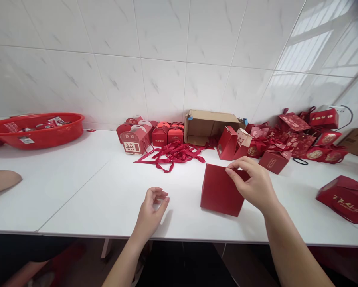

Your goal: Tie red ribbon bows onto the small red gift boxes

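A plain dark red gift box (219, 191) is tilted near the front of the white table (101, 191). My right hand (250, 181) pinches its upper edge between thumb and fingers. To the left of the box, my left hand (153, 209) hovers over the tabletop, fingers curled and apart from the thumb, holding nothing. Behind both hands lies a tangled heap of red ribbon (174, 155). What the far side of the held box looks like is hidden from me.
An orange-red plastic basin (53, 133) holding small packets stands at the left. Small red boxes (137, 139) and an open cardboard carton (211, 115) line the wall. Many ribboned gift boxes (295, 139) pile up at right; another red box (345, 199) sits nearer. Another person's arm (2, 181) rests at left.
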`<state>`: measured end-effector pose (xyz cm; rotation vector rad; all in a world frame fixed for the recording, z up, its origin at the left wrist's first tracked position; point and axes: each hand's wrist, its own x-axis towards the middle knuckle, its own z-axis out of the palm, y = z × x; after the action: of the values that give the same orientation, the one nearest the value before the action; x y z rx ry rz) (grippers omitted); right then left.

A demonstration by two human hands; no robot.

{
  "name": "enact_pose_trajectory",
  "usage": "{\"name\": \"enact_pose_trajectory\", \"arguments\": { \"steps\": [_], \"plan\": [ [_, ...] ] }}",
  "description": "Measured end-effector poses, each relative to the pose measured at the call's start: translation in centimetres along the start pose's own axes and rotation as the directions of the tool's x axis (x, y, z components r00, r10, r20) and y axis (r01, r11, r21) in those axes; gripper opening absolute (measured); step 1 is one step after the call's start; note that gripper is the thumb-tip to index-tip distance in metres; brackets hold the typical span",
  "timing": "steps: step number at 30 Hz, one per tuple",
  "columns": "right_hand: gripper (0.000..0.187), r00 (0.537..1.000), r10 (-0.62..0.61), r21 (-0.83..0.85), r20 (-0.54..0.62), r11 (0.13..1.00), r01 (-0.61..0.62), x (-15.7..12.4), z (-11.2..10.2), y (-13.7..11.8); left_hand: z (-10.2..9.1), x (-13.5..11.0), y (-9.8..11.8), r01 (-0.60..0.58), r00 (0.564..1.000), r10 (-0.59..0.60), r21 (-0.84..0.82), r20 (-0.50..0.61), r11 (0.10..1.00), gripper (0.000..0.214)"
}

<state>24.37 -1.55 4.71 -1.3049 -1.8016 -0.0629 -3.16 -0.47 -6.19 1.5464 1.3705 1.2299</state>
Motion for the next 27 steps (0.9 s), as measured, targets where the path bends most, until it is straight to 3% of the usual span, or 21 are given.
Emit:
{"name": "enact_pose_trajectory", "arguments": {
  "steps": [9, 13, 16, 18, 23, 25, 27],
  "plan": [
    [0.013, 0.994, 0.102, 0.154, -0.036, 0.983, -0.096, 0.1, 1.7, 1.7, -0.1, 0.2, -0.2, -0.005, 1.0, 0.005, 0.026, 0.017, 1.0, 0.026],
    [0.034, 0.97, 0.243, 0.347, 0.005, 0.909, -0.23, -0.4, 2.3, 2.8, -0.2, 0.1, -0.1, -0.008, 1.0, 0.007, 0.037, 0.029, 0.999, 0.025],
    [0.058, 0.956, 0.294, 0.517, 0.018, 0.815, -0.261, -1.5, 2.8, 3.7, -0.3, 0.0, 0.0, -0.008, 0.999, 0.006, 0.045, 0.034, 0.999, 0.025],
    [0.073, 0.944, 0.319, 0.571, 0.085, 0.761, -0.309, -2.7, 3.1, 4.1, -0.4, 0.1, 0.1, -0.008, 0.999, 0.006, 0.053, 0.037, 0.999, 0.025],
    [0.063, 0.873, 0.331, 0.369, 0.358, 0.809, -0.458, -6.5, 3.6, 5.3, -0.4, 0.1, 0.3, -0.017, 0.999, 0.014, 0.07, 0.047, 0.997, 0.025],
    [0.061, 0.851, 0.364, 0.338, 0.378, 0.801, -0.493, -7.6, 3.6, 5.9, -0.3, 0.0, 0.4, -0.014, 1.0, 0.012, 0.068, 0.027, 0.998, 0.026],
    [0.061, 0.877, 0.373, 0.371, 0.304, 0.801, -0.47, -7.7, 3.6, 6.8, -0.1, -0.1, 0.4, -0.007, 1.0, 0.007, 0.062, -0.006, 0.998, 0.027]
  ]
}}
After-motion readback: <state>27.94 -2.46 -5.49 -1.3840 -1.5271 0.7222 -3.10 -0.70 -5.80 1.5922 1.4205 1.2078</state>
